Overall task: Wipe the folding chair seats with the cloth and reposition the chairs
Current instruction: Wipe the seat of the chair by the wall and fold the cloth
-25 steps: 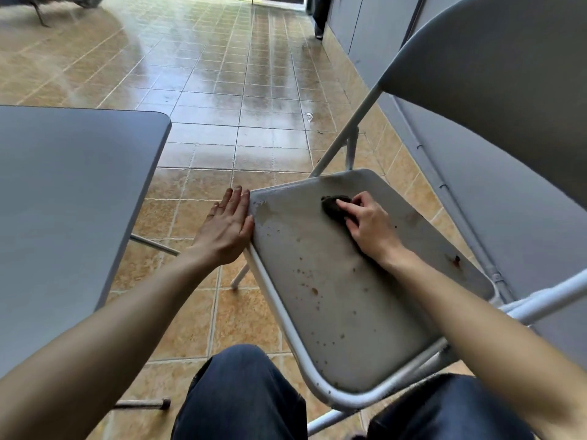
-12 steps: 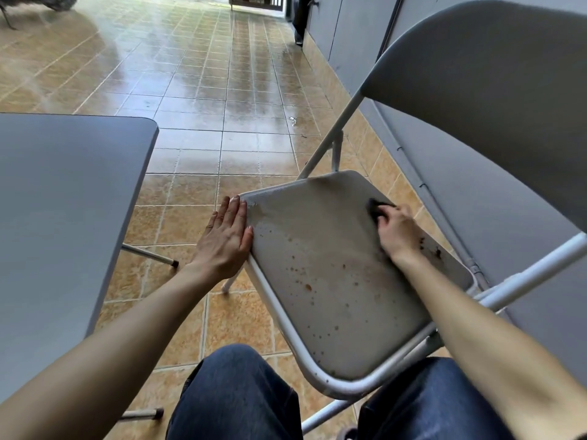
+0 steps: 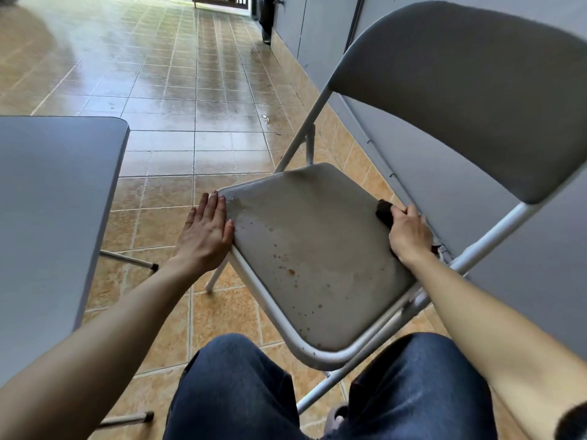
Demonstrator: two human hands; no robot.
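A grey folding chair stands in front of me, its seat (image 3: 320, 249) wet and dotted with brown specks. Its backrest (image 3: 476, 90) rises at the upper right on a white tube frame (image 3: 263, 296). My left hand (image 3: 206, 236) lies flat against the seat's left edge, fingers together, holding nothing. My right hand (image 3: 408, 231) presses a dark cloth (image 3: 383, 211) onto the seat's back right corner, close to the backrest. Only one end of the cloth shows past my fingers.
A second grey seat or tabletop (image 3: 47, 217) fills the left, with thin legs (image 3: 127, 258) under it. A grey wall (image 3: 444, 192) runs along the right. Wet tan floor tiles (image 3: 190, 106) stretch ahead. My knees in blue jeans (image 3: 235, 385) are under the chair's front edge.
My right hand has slid the cloth from the seat's middle back across to its back right corner. My left hand has stayed on the left edge.
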